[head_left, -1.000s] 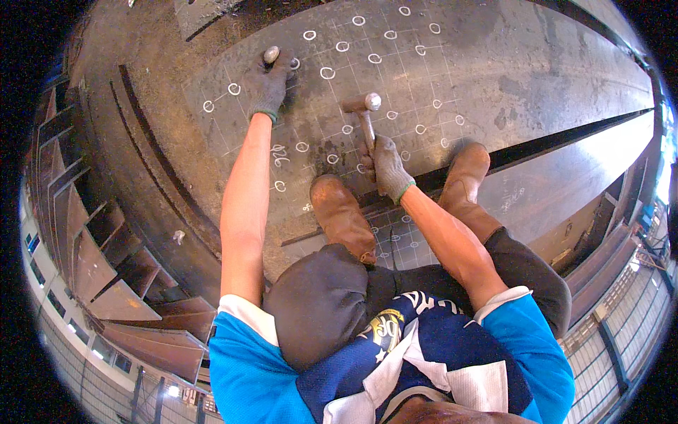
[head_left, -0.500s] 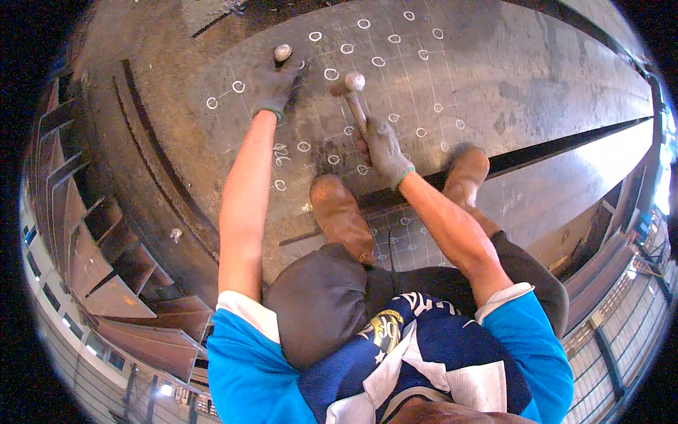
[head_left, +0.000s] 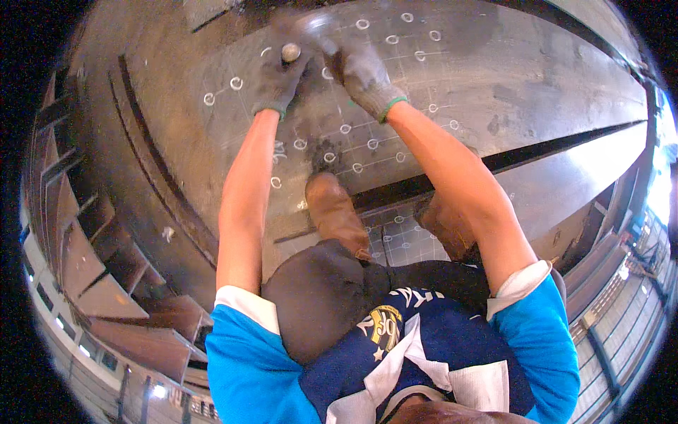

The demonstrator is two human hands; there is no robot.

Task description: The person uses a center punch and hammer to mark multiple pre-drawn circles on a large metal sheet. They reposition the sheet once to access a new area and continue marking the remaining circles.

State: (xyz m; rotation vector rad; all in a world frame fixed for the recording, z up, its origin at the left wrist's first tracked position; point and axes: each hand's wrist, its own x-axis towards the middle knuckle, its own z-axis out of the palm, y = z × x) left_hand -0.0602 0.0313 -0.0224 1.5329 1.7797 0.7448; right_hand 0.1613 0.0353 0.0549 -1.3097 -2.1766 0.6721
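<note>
While the gloved right hand [head_left: 362, 75] grips a motion-blurred hammer [head_left: 316, 25], its long axis slanting away and leftward to a silvery head just beyond the left hand [head_left: 277, 79], the latter is curled around a round-topped tool [head_left: 290, 52]. This tool's dull, pale end faces upward, its shaft hidden.

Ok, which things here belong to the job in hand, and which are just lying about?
In use:
hammer, blurred, in the right hand
round-topped tool, in the left hand
marked plate under both

Probably just lying about:
pale scrap, left
steel panels, far left
</note>
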